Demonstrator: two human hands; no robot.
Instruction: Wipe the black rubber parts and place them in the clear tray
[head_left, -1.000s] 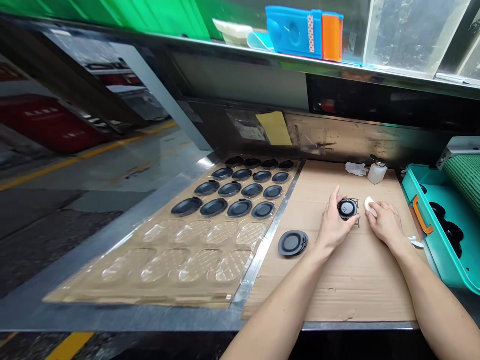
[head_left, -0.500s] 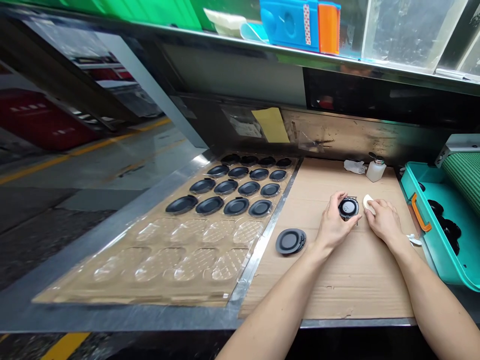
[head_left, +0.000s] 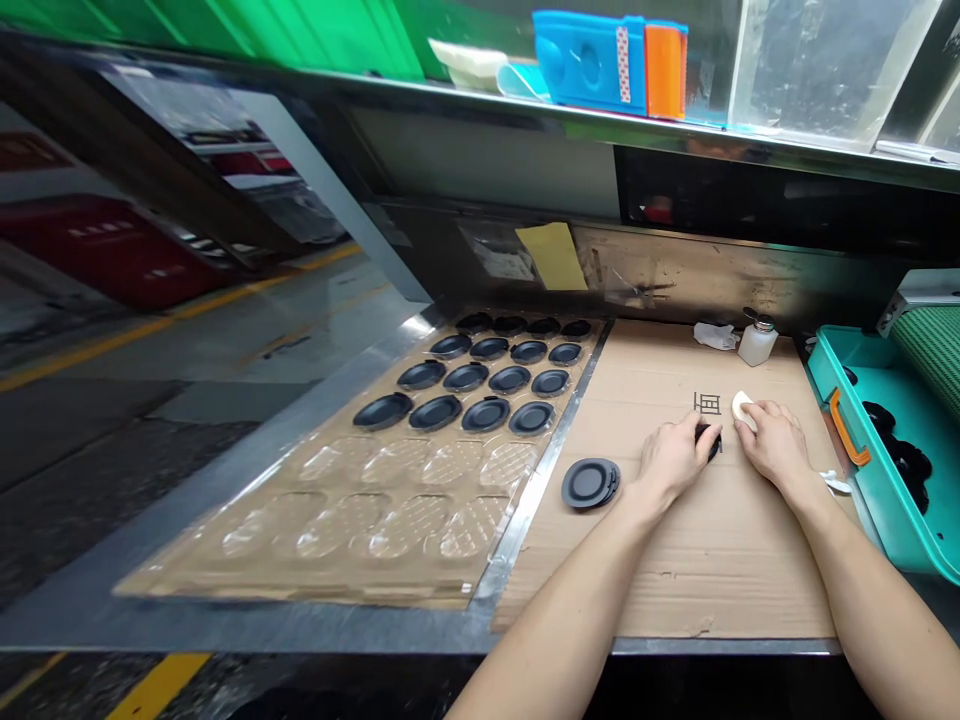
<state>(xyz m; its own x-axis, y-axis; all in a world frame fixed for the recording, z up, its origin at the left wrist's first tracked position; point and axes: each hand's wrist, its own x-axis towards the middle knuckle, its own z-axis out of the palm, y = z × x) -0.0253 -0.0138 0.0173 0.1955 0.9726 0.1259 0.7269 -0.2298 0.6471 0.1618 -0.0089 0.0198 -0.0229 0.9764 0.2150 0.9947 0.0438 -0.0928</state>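
Metal-edged shelf (head_left: 525, 100) overhead, glass panes (head_left: 825, 70) upper right, dark back wall (head_left: 480, 170), yellow-striped floor (head_left: 157, 686) below bench edge (head_left: 300, 632).

The left hand (head_left: 673, 460) hides most of the black disc (head_left: 707, 437); the view's right edge cuts off the teal bin (head_left: 892, 520).

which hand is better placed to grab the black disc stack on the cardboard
Left, probably: the left hand is nearer the stacked black discs, though over another disc; the right hand rests farther off on a white pad.
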